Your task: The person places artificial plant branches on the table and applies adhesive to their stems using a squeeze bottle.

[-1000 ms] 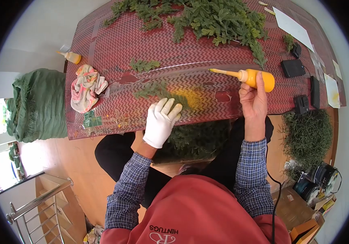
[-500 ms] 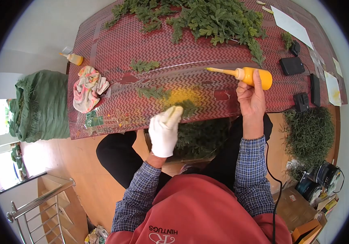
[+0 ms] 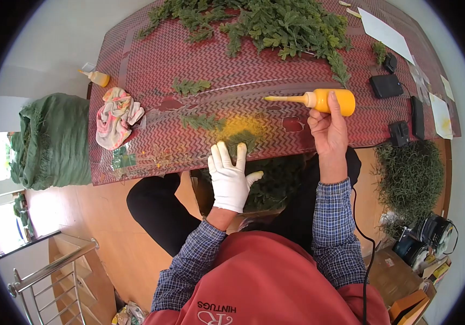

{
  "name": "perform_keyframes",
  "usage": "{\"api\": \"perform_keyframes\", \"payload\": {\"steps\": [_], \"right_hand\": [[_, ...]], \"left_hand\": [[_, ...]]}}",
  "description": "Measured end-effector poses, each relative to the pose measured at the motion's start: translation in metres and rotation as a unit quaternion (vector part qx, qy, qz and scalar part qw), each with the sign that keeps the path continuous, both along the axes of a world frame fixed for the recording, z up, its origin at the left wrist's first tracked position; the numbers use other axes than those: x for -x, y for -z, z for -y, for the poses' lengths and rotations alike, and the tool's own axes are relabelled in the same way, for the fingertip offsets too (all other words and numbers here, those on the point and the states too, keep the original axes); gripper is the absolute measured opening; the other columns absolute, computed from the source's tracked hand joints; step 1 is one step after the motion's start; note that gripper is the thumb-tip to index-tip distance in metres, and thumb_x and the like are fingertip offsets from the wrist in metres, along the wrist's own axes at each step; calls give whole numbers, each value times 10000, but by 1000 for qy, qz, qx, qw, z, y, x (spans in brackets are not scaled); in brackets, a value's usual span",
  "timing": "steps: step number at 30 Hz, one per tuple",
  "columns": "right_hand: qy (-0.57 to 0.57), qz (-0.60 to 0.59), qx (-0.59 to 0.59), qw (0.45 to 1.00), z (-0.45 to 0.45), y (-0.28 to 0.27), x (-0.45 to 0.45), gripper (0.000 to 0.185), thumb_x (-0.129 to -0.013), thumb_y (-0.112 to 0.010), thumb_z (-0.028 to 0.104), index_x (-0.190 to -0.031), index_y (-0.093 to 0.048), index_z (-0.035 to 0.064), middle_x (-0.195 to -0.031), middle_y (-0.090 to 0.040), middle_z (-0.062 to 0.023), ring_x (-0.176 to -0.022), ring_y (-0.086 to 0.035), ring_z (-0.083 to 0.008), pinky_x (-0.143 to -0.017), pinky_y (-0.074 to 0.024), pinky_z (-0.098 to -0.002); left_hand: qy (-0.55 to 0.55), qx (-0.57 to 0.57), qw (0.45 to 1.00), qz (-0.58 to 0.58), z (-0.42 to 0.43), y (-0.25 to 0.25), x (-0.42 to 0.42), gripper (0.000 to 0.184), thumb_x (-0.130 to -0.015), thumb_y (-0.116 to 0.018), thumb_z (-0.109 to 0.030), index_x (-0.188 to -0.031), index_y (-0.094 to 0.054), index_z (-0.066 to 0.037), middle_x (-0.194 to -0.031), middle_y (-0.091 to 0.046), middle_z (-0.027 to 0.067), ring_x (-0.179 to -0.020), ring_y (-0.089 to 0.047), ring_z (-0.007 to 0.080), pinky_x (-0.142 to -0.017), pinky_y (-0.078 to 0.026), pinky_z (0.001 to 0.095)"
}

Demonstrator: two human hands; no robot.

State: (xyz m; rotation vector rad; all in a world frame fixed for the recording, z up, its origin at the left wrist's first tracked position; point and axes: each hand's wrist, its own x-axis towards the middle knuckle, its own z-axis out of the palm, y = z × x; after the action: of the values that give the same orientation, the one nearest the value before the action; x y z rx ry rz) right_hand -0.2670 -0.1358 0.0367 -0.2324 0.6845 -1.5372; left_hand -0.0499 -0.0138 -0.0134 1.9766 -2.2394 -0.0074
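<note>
My left hand (image 3: 228, 176), in a white glove with yellow-stained fingertips, is at the table's front edge with its fingers spread. Its fingertips reach the lower side of a small green sprig (image 3: 243, 140) lying on a yellow-dusted patch; whether they touch it I cannot tell. In my bare right hand (image 3: 328, 127) is a yellow squeeze bottle (image 3: 324, 102), tilted sideways with its long nozzle pointing left above the table. Two more sprigs lie to the left, a nearer sprig (image 3: 202, 122) and a farther sprig (image 3: 191, 86).
A pile of green branches (image 3: 292, 24) covers the back of the patterned red table (image 3: 156, 65). At left are a stained cloth (image 3: 118, 116) and a second bottle (image 3: 100, 79). Black devices (image 3: 385, 85) and white paper (image 3: 387, 35) lie at right. Below the table stands a box of greenery (image 3: 270, 184).
My left hand has gone from closed fingers to spread ones, turning slightly right by the sprig. The squeeze bottle in my right hand has shifted a little left and lies more level.
</note>
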Motion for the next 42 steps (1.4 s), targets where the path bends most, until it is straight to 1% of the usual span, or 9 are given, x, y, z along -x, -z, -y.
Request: {"api": "perform_keyframes", "payload": {"steps": [3, 6, 11, 14, 19, 28, 34, 39, 42], "right_hand": [[-16, -42, 14, 999, -5, -2, -7, 221, -913, -666, 223, -997, -610, 26, -825, -667, -85, -584, -611, -130, -503, -515, -245], [-57, -91, 22, 994, -15, 0, -14, 234, -915, -661, 216, -1005, -614, 5, -811, -665, -84, -581, -618, -121, -502, -530, -234], [-61, -203, 37, 976, -30, -1, -28, 214, -921, -650, 183, -994, -615, -16, -816, -660, -83, -597, -621, -109, -508, -533, -226], [-40, -215, 44, 975, -35, 0, -32, 205, -923, -646, 175, -993, -611, -15, -814, -656, -82, -600, -618, -110, -509, -530, -228], [-23, -197, 45, 979, -33, 0, -30, 202, -926, -643, 174, -995, -610, -13, -809, -653, -84, -600, -611, -114, -507, -524, -233], [-48, -206, 39, 977, -37, -1, -34, 206, -925, -645, 177, -994, -612, -14, -810, -654, -81, -599, -611, -114, -507, -522, -223], [-38, -162, 26, 986, -33, 4, -30, 213, -924, -647, 189, -982, -615, -14, -781, -652, -79, -585, -608, -114, -507, -528, -226], [-25, -128, 16, 991, -32, 2, -28, 231, -923, -650, 203, -982, -611, -17, -774, -649, -80, -581, -607, -115, -506, -534, -229], [-22, -124, 19, 992, -31, 2, -28, 237, -922, -651, 208, -986, -609, -17, -773, -648, -80, -581, -608, -115, -509, -536, -230]], "left_hand": [[-31, -30, 999, 10, -2, -3, 2, 851, -759, -643, -589, -1451, -382, -168, -1374, -274, 449, -1287, -292, 567, -1054, -259, 581], [-6, -53, 999, -1, -1, -10, -4, 827, -767, -644, -579, -1451, -384, -195, -1383, -259, 448, -1296, -275, 566, -1057, -247, 579], [41, -48, 998, -9, 13, -10, -25, 755, -754, -666, -562, -1420, -429, -298, -1422, -250, 401, -1310, -264, 542, -1064, -237, 571], [30, -40, 999, 4, 10, -24, -23, 747, -748, -670, -558, -1412, -437, -307, -1421, -258, 395, -1307, -273, 539, -1064, -242, 568], [7, 15, 999, -45, -4, -39, -4, 817, -712, -737, -474, -1404, -441, -157, -1358, -317, 405, -1270, -329, 530, -1038, -300, 552], [-43, -43, 998, -34, -7, -11, 8, 847, -741, -685, -547, -1423, -409, -129, -1392, -309, 387, -1304, -306, 500, -1061, -263, 543], [13, -18, 999, -32, 5, -2, -12, 873, -736, -690, -545, -1426, -393, -100, -1407, -298, 381, -1314, -298, 507, -1071, -257, 551], [60, -17, 996, -57, 9, -18, -31, 798, -711, -731, -497, -1410, -452, -234, -1406, -275, 400, -1295, -300, 538, -1068, -281, 543], [46, 3, 995, -86, 2, -31, -32, 782, -714, -740, -469, -1404, -461, -231, -1412, -266, 401, -1292, -309, 538, -1061, -301, 540]]}}
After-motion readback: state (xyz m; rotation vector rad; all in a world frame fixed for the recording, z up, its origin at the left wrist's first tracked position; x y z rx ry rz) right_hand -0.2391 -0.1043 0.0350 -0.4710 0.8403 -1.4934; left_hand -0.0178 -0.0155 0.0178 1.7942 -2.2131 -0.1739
